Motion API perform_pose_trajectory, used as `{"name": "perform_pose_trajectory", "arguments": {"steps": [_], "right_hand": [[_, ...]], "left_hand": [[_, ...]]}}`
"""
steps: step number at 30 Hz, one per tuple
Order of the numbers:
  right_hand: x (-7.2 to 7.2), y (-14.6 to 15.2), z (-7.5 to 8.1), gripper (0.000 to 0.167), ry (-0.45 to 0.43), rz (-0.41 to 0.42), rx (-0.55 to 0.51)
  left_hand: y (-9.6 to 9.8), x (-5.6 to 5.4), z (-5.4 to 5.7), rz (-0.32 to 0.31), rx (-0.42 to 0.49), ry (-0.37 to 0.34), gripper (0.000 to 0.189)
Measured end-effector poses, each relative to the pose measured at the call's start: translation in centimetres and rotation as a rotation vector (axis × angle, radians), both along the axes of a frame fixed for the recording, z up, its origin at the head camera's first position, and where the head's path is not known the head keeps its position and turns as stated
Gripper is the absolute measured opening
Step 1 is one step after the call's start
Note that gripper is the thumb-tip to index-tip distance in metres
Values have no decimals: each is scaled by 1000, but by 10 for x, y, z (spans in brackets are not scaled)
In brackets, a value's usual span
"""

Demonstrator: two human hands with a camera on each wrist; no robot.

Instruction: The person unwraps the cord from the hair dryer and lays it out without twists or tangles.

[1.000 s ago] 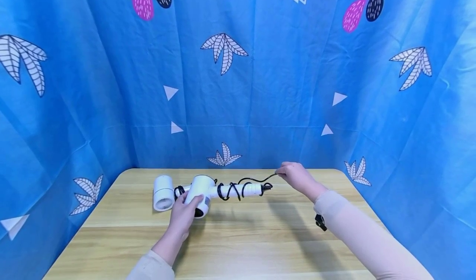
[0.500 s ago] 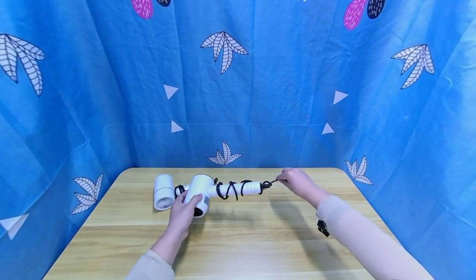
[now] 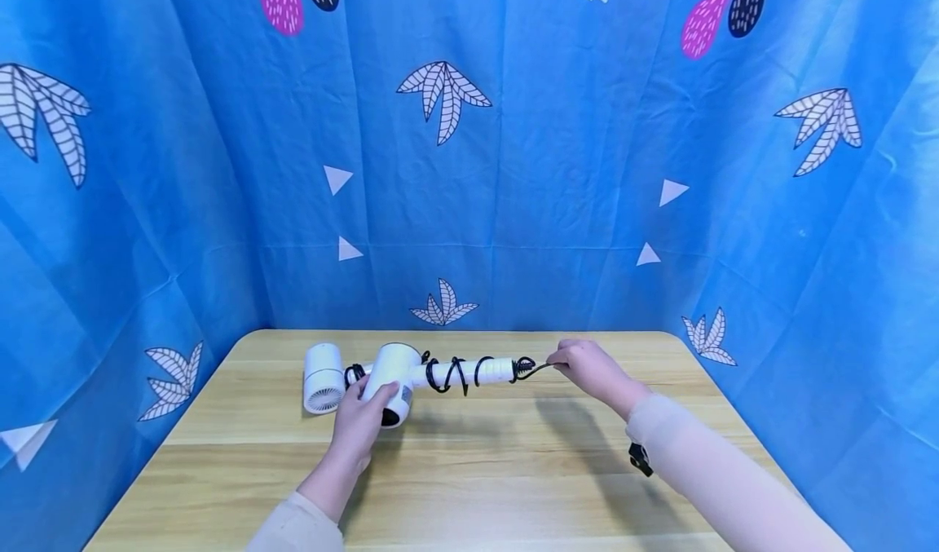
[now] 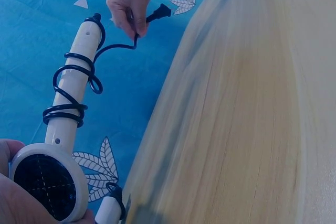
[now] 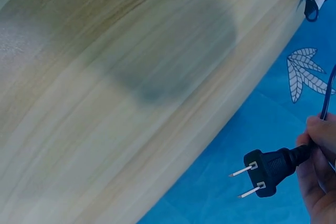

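Head view first: what is your left hand [image 3: 358,421] doing?

"Gripping the white hair dryer [image 3: 396,366] by its barrel, thumb over the near side. The handle points across to my right, and the dryer's shadow falls apart from it on the wooden desk [image 3: 469,487], so I'm holding it up over the far part of the desktop."

And your right hand [image 3: 587,368]?

"It pinches the black cord [image 4: 118,45], just beyond the handle's end in the head view. My right wrist view shows my fingers right behind the plug [image 5: 270,171], whose two metal prongs stick out past them."

How does the rest of the cord lie?

"Looped loosely around the handle in several turns, then out from the end of it to my fingertips."

Anything near the left hand?

"A second white appliance [image 3: 323,378], just left of the dryer, with a slotted vent. Black cord is bundled there too. Blue printed cloth [image 3: 572,128] hangs behind everything."
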State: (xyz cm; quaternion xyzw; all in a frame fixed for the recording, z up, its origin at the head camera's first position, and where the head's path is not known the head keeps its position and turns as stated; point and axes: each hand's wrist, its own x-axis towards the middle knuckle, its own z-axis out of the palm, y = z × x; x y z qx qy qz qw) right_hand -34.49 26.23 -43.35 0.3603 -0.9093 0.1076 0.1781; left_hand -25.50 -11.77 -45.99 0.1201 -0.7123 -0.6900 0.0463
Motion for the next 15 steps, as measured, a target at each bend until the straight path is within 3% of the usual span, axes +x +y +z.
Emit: {"name": "perform_pose_trajectory", "arguments": {"steps": [15], "right_hand": [[10, 3, -7, 15, -10, 32, -19]], "left_hand": [[-1, 0, -2, 4, -11, -6, 90]]}}
